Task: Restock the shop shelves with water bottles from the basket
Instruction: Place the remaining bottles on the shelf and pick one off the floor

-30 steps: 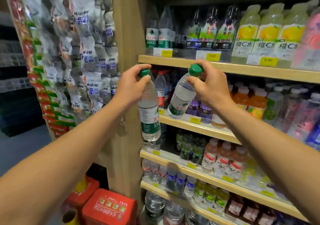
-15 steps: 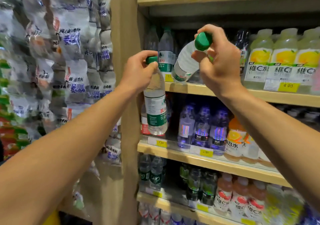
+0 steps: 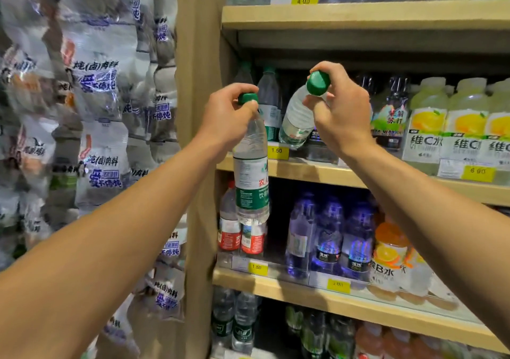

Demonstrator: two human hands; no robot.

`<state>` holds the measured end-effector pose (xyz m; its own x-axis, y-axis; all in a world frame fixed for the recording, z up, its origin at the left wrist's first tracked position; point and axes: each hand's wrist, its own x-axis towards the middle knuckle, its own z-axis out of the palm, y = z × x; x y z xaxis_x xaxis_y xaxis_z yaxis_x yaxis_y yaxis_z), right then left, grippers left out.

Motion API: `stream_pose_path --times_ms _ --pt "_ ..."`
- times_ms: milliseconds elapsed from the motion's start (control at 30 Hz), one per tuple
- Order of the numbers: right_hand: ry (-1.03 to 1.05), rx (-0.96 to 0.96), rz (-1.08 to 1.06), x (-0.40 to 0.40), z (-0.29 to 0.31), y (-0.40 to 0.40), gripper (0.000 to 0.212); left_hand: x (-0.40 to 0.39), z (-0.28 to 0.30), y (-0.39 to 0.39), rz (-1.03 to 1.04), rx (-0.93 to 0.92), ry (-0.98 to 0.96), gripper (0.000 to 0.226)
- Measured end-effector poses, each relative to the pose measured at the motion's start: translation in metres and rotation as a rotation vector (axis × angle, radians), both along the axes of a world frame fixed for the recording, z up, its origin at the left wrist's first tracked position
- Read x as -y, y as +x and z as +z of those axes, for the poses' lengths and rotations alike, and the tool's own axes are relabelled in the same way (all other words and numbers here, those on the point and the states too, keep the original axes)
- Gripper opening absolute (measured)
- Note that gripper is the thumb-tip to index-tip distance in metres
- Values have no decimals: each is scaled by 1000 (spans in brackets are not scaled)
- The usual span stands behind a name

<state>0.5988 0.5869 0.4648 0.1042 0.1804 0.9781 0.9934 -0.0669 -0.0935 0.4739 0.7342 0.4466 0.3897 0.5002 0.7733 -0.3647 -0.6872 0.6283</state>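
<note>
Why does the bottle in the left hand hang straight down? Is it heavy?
Probably heavy: the clear green-capped plastic water bottle looks full, dangling upright from the left hand, pinched at its cap. Thin plastic likely dents, and may slip.

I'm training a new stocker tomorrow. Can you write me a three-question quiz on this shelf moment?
1. True or false: the left hand holds its bottle by the cap, hanging upright.
2. The right hand's tilted bottle points its base toward: A) the shelf with the 1.50 tag, B) the floor, C) the snack bags.
3. What colour are both caps?

Key: 1 true; 2 A; 3 green.
</note>
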Motion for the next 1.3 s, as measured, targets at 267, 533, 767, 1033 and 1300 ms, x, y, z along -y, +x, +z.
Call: stream_pose_path --times_ms 267,533,767,1033,1300 --pt "-44 -176 -51 -28 52 29 33 -14 20 18 27 30 -3 28" --pt "14 -302 20 -59 75 58 26 -30 34 42 31 30 -24 25" --pt "-274 -340 -155 -88 67 77 82 -50 36 54 44 54 -61 19" --pt "-289 -267 -252 -86 52 81 92 -59 33 55 5 29 -123 19" --pt "-471 99 -661 -64 19 74 107 -62 34 59 -33 10 -162 18"
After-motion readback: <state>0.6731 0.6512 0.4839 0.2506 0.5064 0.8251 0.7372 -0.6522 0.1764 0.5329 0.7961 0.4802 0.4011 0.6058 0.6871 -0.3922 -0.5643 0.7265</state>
